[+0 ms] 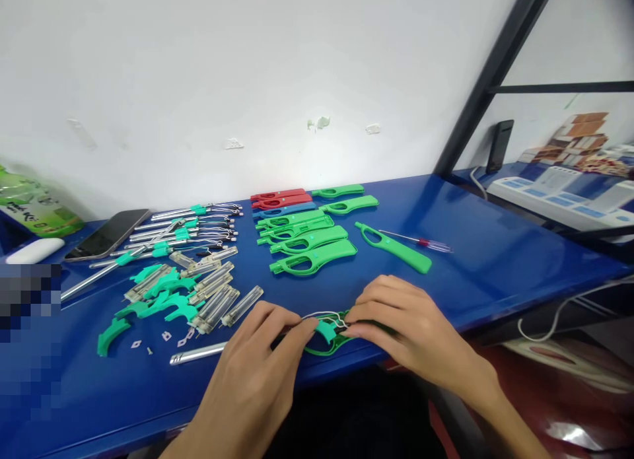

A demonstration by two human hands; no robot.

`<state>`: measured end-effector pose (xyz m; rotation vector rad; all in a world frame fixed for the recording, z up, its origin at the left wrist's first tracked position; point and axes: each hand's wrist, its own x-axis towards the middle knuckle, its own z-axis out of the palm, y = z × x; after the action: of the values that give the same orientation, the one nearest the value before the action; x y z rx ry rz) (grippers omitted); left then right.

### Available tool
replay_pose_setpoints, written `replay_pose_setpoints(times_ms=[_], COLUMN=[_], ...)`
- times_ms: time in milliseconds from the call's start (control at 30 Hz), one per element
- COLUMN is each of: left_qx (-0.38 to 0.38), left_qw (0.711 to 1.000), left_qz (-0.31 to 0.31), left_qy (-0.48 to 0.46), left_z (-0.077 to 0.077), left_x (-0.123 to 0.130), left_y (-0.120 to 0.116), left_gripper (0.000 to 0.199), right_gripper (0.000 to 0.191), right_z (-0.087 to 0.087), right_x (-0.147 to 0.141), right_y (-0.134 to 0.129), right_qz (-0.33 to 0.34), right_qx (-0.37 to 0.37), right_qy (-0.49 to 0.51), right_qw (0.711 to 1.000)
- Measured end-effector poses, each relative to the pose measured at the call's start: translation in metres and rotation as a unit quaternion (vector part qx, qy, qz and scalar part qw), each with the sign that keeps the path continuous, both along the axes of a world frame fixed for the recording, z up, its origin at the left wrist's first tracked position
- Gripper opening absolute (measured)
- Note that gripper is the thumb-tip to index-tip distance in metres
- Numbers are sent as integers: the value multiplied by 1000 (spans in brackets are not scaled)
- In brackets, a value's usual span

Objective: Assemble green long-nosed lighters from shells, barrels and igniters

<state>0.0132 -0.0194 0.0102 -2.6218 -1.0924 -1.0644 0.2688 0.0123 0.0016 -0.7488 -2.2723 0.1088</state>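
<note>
Near the front edge of the table, a green lighter half-shell (319, 351) lies between my hands, with a teal trigger piece (327, 331) and thin white wires (321, 314) in it. A silver metal tube (198, 354) sticks out leftward from under my left hand (262, 360), whose fingers are closed on the lighter at its tube end. My right hand (396, 320) pinches at the wires and the right part of the shell; its fingertips partly hide what they hold. Beyond my hands lie several green lighter shells (314, 257) in a row.
Left are clear fuel tanks (215, 310), loose teal triggers (158, 300), tube assemblies with wires (188, 231) and a phone (107, 234). Red shells (282, 198), a blue shell (284, 211), a single green shell (396, 247) and a screwdriver (430, 245) lie farther back. A black metal frame (488, 82) stands right.
</note>
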Motion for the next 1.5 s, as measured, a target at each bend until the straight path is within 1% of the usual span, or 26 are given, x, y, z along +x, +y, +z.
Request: replay_pose_setpoints(times_ms=[100,267,433,600,867,1133,1367,1500], left_qx=[0,7,9,13,2,6,-1,2], left_qw=[1000,1000,1000,1000,999,998,998,999], left_qz=[3,6,6,6,13,11,7,1], left_qy=[1,-1,-5,-9,-36,-65,-67,-53], left_z=[0,1,0,-3,-1,-5,-4,-6], left_x=[0,1,1,1,4,6,10,6], left_y=[0,-1,-1,0,1,-1,-3,-2], left_gripper=[33,31,31,37,35,32,34,30], right_gripper=[10,6,7,3,4,5,7,8], right_z=[0,0,-1,2,3,3,3,4], right_x=[0,1,1,1,0,-1,-2,-1], right_y=[0,0,1,0,-1,-1,-1,-2], right_qz=[1,3,4,17,20,19,31,21], right_qx=[3,10,21,18,21,28,25,19], right_qy=[-3,7,6,26,33,34,46,41], right_qw=[1000,1000,1000,999,999,999,998,999])
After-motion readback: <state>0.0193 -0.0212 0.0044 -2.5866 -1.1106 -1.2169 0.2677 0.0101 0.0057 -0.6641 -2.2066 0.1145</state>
